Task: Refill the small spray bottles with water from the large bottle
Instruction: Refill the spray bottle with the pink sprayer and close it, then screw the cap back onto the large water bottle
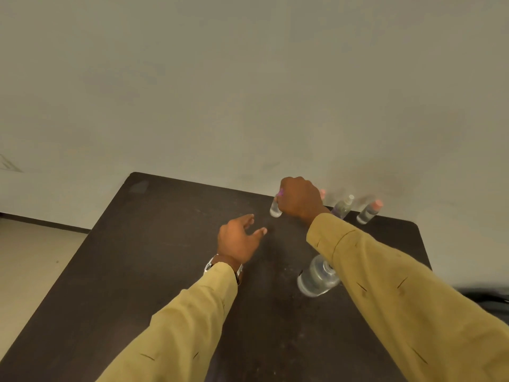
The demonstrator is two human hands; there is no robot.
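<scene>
Probably light and slick, the small clear purple-capped plastic spray bottle [275,210], far right, is gripped round its upper body by the curled right hand [298,198]; left hand [238,242] spread, empty.

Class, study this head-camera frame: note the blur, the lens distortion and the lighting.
Head view: motion blur softens the large bottle and the spray bottle gripped by the right hand; the wide lens skews the table; light soft and even, faint shadow beside the left hand, no glare.

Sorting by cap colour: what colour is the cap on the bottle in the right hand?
Purple cap, peeking out beside the right hand; head view.
</scene>
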